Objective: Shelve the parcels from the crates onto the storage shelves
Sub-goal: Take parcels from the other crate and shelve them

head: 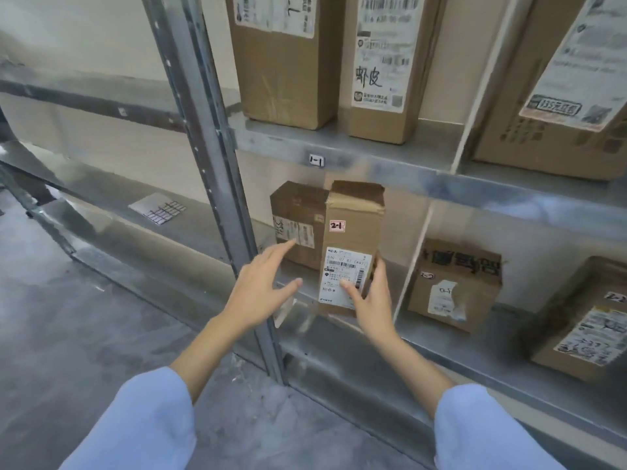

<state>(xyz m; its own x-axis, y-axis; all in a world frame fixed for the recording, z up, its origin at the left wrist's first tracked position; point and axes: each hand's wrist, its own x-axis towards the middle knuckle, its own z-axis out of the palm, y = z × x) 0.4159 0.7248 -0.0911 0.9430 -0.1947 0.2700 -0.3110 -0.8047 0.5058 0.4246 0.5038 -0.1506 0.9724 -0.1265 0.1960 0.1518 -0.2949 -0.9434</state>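
Observation:
A tall narrow cardboard parcel [351, 239] with a "2-1" sticker and a white shipping label stands upright at the front of the lower metal shelf [339, 340]. My right hand [371, 296] grips its lower right corner, thumb on the label, fingers round the side. My left hand [263, 283] hovers open to the parcel's left, fingers spread, touching nothing. Just behind and to the left stands another brown parcel [295, 222] against the back wall.
A grey upright post [217, 157] rises left of my hands. The upper shelf [390, 161], tagged "1-1", bears three parcels [285, 59]. Two more boxes [454, 286] sit right of a thin divider [412, 256]. A sheet of labels [157, 207] lies on the left shelf.

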